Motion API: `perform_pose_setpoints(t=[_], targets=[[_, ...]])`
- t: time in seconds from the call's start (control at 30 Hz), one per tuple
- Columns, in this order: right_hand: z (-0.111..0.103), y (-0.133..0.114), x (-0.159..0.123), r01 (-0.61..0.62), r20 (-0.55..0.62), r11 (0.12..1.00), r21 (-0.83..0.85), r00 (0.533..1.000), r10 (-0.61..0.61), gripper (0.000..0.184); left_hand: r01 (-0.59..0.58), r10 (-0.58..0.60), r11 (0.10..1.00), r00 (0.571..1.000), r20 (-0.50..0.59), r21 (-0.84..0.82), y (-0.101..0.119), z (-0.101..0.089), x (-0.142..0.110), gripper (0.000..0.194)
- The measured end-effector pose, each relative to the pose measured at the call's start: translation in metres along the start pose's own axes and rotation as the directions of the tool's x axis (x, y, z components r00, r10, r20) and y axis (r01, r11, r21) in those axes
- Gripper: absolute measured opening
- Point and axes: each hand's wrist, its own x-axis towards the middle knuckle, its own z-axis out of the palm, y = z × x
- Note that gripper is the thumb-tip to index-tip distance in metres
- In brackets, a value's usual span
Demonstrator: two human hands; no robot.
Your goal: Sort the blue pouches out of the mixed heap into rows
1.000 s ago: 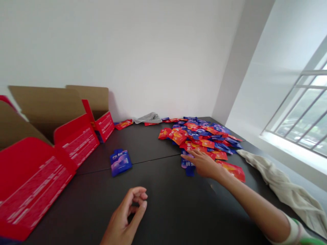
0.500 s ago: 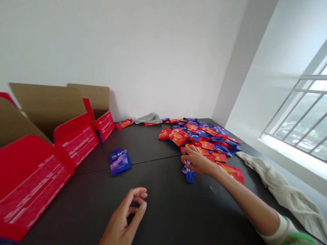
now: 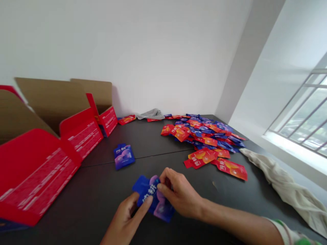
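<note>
A blue sachet (image 3: 159, 206) with purple fruit and white lettering is held up over the front of the dark table. My left hand (image 3: 127, 216) grips its left edge, thumb on the printed face. My right hand (image 3: 180, 192) pinches its upper right side between thumb and fingers. Another blue sachet (image 3: 124, 156) lies flat on the table, beyond my left hand. Past my right hand, two orange-red sachets, one nearer the middle (image 3: 201, 157) and one farther right (image 3: 232, 169), lie before a heap of mixed blue and red sachets (image 3: 201, 131).
Open red cardboard boxes (image 3: 84, 132) with raised brown flaps stand in a row along the left. A grey plastic bag (image 3: 150, 114) and a few sachets lie by the wall. A crumpled beige cloth (image 3: 278, 180) runs along the table's right edge, below a barred window (image 3: 304, 109).
My right hand has brought a blue sachet from the heap's front edge toward me. My left hand, empty before, has closed on it too. An orange-red sachet now shows near the heap's front.
</note>
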Motion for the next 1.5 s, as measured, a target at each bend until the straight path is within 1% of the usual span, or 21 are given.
perform_pose_setpoints(t=[0.1,0.17,0.23,0.27,0.33,0.37,0.5,0.57,0.6,0.67,0.73,0.8,0.83,0.9,0.97,1.03,1.13,1.23,1.37,1.43,1.5], targets=[[0.018,0.000,-0.008,-0.072,0.074,0.976,0.205,0.996,0.058,0.014,-0.011,0.017,0.997,0.996,-0.091,0.072,0.005,-0.001,-0.001,0.041],[0.021,0.001,-0.010,-0.109,0.103,0.949,0.295,0.991,0.082,0.019,-0.021,0.027,0.997,0.996,-0.087,0.068,0.006,-0.001,-0.001,0.041],[0.020,0.002,-0.008,-0.111,0.134,0.954,0.279,0.988,0.076,0.014,-0.021,0.025,0.998,0.998,-0.058,0.060,0.006,-0.001,-0.001,0.041],[0.020,0.001,-0.006,-0.096,0.152,0.965,0.245,0.987,0.059,0.017,-0.017,0.019,0.998,0.999,-0.043,0.057,0.007,-0.001,-0.001,0.040],[0.018,0.001,-0.003,-0.048,0.181,0.983,0.178,0.983,0.015,0.032,0.000,0.001,0.999,1.000,-0.017,0.037,0.009,-0.001,-0.001,0.038],[0.018,0.001,-0.003,-0.037,0.187,0.985,0.166,0.982,0.005,0.037,0.009,-0.009,1.000,1.000,-0.006,0.017,0.011,-0.001,-0.001,0.036],[0.021,0.002,-0.004,-0.096,0.136,0.971,0.217,0.988,0.067,0.039,0.039,-0.033,0.996,0.997,0.069,-0.084,0.020,-0.002,-0.001,0.028],[0.022,0.005,-0.003,-0.109,0.114,0.967,0.232,0.990,0.084,0.039,0.039,-0.032,0.995,0.997,0.077,-0.096,0.022,-0.003,-0.001,0.026],[0.021,0.008,-0.001,-0.107,0.105,0.966,0.234,0.991,0.085,0.040,0.031,-0.026,0.996,0.998,0.061,-0.086,0.023,-0.003,-0.001,0.027],[0.016,0.017,0.011,-0.104,0.042,0.966,0.235,0.994,0.096,0.041,0.008,-0.007,0.999,1.000,0.016,-0.049,0.022,-0.004,-0.002,0.036],[0.005,0.030,0.034,-0.107,-0.087,0.973,0.204,0.988,0.126,0.042,-0.013,0.013,1.000,1.000,-0.008,-0.028,0.020,-0.004,-0.002,0.043],[-0.008,0.044,0.066,-0.130,-0.228,0.986,0.108,0.962,0.152,0.042,-0.029,0.030,0.998,1.000,0.007,-0.058,0.019,-0.003,-0.001,0.042],[-0.012,0.050,0.084,-0.149,-0.273,0.988,0.047,0.949,0.156,0.042,-0.034,0.036,0.996,0.999,0.022,-0.082,0.019,-0.003,-0.001,0.039],[-0.015,0.060,0.119,-0.188,-0.284,0.981,-0.046,0.944,0.167,0.041,-0.044,0.049,0.992,0.998,0.036,-0.122,0.018,-0.002,-0.001,0.033],[-0.006,0.065,0.151,-0.220,-0.248,0.971,-0.097,0.950,0.190,0.040,-0.052,0.055,0.989,0.998,0.016,-0.137,0.016,-0.001,-0.002,0.028],[0.011,0.067,0.173,-0.252,-0.209,0.956,-0.148,0.953,0.219,0.038,-0.057,0.054,0.989,0.998,-0.026,-0.137,0.014,-0.001,-0.003,0.027],[0.042,0.067,0.189,-0.315,-0.182,0.917,-0.245,0.944,0.275,0.031,-0.064,0.055,0.989,0.996,-0.068,-0.136,0.011,-0.001,-0.004,0.029],[0.062,0.062,0.189,-0.356,-0.173,0.875,-0.328,0.933,0.315,0.029,-0.071,0.061,0.989,0.995,-0.074,-0.132,0.009,-0.001,-0.005,0.029],[0.069,0.054,0.175,-0.334,-0.168,0.862,-0.382,0.942,0.291,0.040,-0.084,0.076,0.991,0.994,-0.080,-0.100,0.009,0.000,-0.007,0.025],[0.073,0.049,0.165,-0.268,-0.157,0.876,-0.402,0.962,0.222,0.051,-0.091,0.085,0.993,0.993,-0.081,-0.072,0.011,-0.001,-0.009,0.022],[0.080,0.045,0.154,-0.141,-0.096,0.891,-0.432,0.989,0.110,0.066,-0.105,0.101,0.994,0.991,-0.085,-0.040,0.013,-0.001,-0.012,0.020]])
